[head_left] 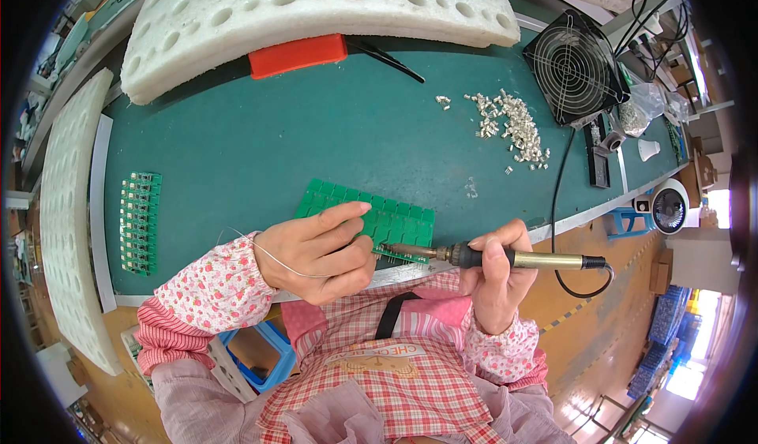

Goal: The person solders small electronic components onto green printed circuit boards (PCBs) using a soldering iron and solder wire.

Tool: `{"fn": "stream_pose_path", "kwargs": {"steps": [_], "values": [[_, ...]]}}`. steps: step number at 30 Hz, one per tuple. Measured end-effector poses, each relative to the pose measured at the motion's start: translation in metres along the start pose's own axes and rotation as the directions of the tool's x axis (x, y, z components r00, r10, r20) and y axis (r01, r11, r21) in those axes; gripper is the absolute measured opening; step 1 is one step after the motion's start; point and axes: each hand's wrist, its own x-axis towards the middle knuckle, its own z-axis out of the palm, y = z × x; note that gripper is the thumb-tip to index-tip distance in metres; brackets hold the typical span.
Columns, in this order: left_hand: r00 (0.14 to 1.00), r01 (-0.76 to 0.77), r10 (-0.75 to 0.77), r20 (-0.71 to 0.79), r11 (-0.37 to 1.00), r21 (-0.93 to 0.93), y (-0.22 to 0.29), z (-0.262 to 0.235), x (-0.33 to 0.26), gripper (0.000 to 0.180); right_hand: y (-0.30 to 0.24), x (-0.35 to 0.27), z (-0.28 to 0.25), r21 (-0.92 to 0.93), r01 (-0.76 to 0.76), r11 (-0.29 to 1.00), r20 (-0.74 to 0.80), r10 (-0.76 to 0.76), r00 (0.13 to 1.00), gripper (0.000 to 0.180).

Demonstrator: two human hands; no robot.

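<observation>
— Item one, the work in hand?

— Green circuit-board panel (pixel 371 219), lying flat at the near edge of the counter (pixel 260 144), just in front of the person. Soldering iron (pixel 474 256) laid almost level, its tip touching the panel's near right edge. Thin solder wire (pixel 260 248) running in from the left, over the left wrist toward the same spot.

— Hands?

— Left hand (pixel 320 253): fingers closed around the solder wire, forefinger stretched along the panel. Right hand (pixel 497 274): fingers wrapped shut around the iron's handle, cord looping off to the right.

— Progress?

— By my judgement, mid-run. The tip sits at the right end of the near row; which joints on that row are already made is too small to tell. No finished stack is plainly visible.

— Stock waiting?

— One strip of small green boards (pixel 140 223) well apart to the left, untouched. A scatter of small silver parts (pixel 509 124) at the far right of the counter.

— Surroundings?

— White foam trays with round holes (pixel 316 6) along the back and left, another green board on the far one. Red flat box (pixel 298 55) under the tray's edge. Black fan (pixel 574 67) at the right.
</observation>
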Motion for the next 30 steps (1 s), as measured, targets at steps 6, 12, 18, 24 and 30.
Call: {"fn": "stream_pose_path", "kwargs": {"steps": [6,12,18,24,30], "values": [[1.0,0.009,-0.009,0.012,0.999,-0.038,-0.001,-0.003,0.003,0.019,-0.001,-0.004,-0.001,-0.047,0.025,0.999,0.012,-0.025,1.0,0.014],[1.0,0.001,-0.001,-0.004,1.0,-0.015,0.0,0.0,-0.001,0.01,-0.001,-0.008,0.001,-0.047,0.046,0.998,-0.011,-0.047,0.999,0.015],[1.0,-0.005,0.005,-0.007,1.0,-0.011,0.0,0.0,-0.001,0.01,0.006,-0.01,-0.004,-0.009,0.117,0.993,-0.054,-0.117,0.992,0.016],[1.0,-0.008,0.008,-0.005,1.0,-0.011,-0.001,0.001,-0.001,0.01,0.008,-0.01,-0.005,-0.008,0.141,0.99,-0.025,-0.141,0.99,0.015],[0.999,0.035,-0.036,-0.028,0.999,-0.041,-0.005,-0.004,0.004,0.011,0.014,0.013,-0.01,-0.387,0.447,0.806,0.144,-0.426,0.893,0.02]]}}
